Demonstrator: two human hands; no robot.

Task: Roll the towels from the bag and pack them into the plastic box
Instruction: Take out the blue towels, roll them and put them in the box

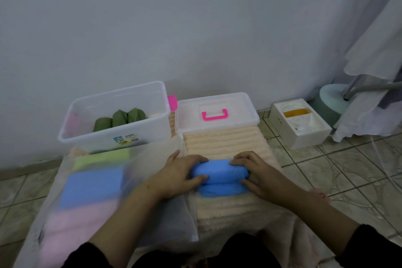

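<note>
Your left hand (181,173) and right hand (254,172) each grip an end of the blue towel (219,178), half rolled on the mat (224,143); the box (115,115) sits far left.

A tiled floor (359,172) carries a peach ribbed mat (226,143), a white open carton (301,124) and a teal round stand base (330,98); on the mat sit a clear plastic box (113,128), its pink-handled lid (217,111) and a translucent bag (104,191).
</note>
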